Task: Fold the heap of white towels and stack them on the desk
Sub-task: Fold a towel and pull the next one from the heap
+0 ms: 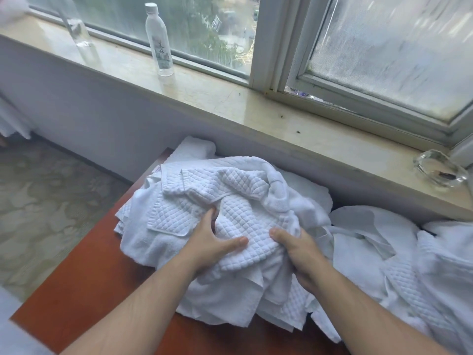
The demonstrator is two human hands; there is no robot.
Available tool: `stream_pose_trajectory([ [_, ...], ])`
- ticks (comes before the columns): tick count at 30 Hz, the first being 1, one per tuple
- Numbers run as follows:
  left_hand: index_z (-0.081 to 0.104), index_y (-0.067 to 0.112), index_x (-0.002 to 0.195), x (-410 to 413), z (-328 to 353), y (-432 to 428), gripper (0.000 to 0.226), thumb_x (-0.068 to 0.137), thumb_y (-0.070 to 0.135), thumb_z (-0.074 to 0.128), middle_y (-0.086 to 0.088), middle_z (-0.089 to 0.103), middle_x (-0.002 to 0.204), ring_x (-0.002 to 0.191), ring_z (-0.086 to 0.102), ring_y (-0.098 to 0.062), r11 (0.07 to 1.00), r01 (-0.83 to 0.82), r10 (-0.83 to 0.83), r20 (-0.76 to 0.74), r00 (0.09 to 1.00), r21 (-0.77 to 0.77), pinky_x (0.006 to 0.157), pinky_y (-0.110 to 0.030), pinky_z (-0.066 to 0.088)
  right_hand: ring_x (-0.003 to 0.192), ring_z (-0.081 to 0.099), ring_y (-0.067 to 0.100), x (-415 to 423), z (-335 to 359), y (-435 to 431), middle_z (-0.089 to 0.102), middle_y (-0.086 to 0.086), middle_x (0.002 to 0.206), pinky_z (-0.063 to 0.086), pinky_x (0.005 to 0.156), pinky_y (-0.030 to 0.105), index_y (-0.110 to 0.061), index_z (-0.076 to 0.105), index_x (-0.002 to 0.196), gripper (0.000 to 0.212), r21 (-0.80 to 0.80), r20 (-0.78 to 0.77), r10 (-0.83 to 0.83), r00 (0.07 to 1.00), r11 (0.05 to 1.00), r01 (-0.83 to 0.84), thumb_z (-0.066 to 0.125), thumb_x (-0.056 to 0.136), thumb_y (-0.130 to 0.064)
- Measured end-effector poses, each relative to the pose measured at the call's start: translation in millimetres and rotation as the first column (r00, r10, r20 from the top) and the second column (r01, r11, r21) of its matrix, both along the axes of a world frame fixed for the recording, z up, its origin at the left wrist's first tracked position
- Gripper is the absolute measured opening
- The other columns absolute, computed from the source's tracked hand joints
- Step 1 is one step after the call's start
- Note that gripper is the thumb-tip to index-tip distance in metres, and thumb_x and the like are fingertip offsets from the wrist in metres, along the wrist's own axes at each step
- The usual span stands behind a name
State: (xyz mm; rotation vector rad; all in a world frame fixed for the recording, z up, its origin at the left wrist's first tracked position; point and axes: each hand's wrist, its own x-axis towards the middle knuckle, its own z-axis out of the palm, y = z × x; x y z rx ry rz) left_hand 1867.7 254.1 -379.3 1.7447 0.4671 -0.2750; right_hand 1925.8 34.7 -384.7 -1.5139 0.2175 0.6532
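A rumpled heap of white towels [225,190] lies on the reddish-brown desk [84,283], below the windowsill. On top of the heap sits a quilted waffle-pattern towel [245,216]. My left hand [212,239] grips a fold of that towel, thumb stretched across its front edge. My right hand [297,249] clutches the same towel's right side, fingers buried in the cloth. More white towels [399,257] spread over the right part of the desk.
A stone windowsill [230,103] runs behind the desk, carrying a plastic water bottle [158,39], a second clear bottle [76,26] further left and a glass ashtray [440,170] at the right. Patterned carpet [46,196] lies left of the desk.
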Motion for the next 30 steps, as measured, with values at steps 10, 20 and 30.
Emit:
stream_pose_trajectory([
  [10, 0.055, 0.038, 0.128, -49, 66, -44, 0.074, 0.065, 0.051, 0.091, 0.020, 0.073, 0.111, 0.098, 0.071, -0.001, 0.995, 0.012, 0.003, 0.161, 0.987, -0.094, 0.075, -0.017, 0.056, 0.116, 0.062, 0.049, -50, 66, -37, 0.063, 0.031, 0.126, 0.051, 0.098, 0.061, -0.003, 0.057, 0.134, 0.051, 0.390, 0.119, -0.063, 0.991, 0.921, 0.012, 0.067, 0.086, -0.017],
  [20, 0.061, 0.043, 0.120, -97, 142, -155, 0.079, 0.055, 0.087, 0.062, 0.006, 0.038, 0.143, 0.137, 0.033, -0.015, 0.978, -0.007, -0.059, 0.308, 0.950, 0.209, 0.117, -0.043, 0.032, 0.128, 0.052, 0.051, -114, 147, -136, 0.052, 0.035, 0.139, 0.037, 0.111, 0.066, 0.001, 0.050, 0.142, 0.064, 0.604, 0.194, -0.154, 0.969, 0.797, 0.005, 0.064, 0.083, -0.023],
  [30, 0.032, 0.042, 0.143, -108, 184, -310, 0.099, 0.060, 0.072, 0.078, 0.015, 0.065, 0.124, 0.099, 0.068, 0.004, 0.941, 0.311, -0.215, 0.472, 0.855, -0.135, 0.077, -0.013, 0.053, 0.124, 0.059, 0.044, -169, 200, -286, 0.058, 0.030, 0.135, 0.054, 0.095, 0.049, 0.000, 0.057, 0.137, 0.052, 0.621, 0.274, -0.390, 0.879, 0.769, 0.148, 0.046, 0.098, -0.032],
])
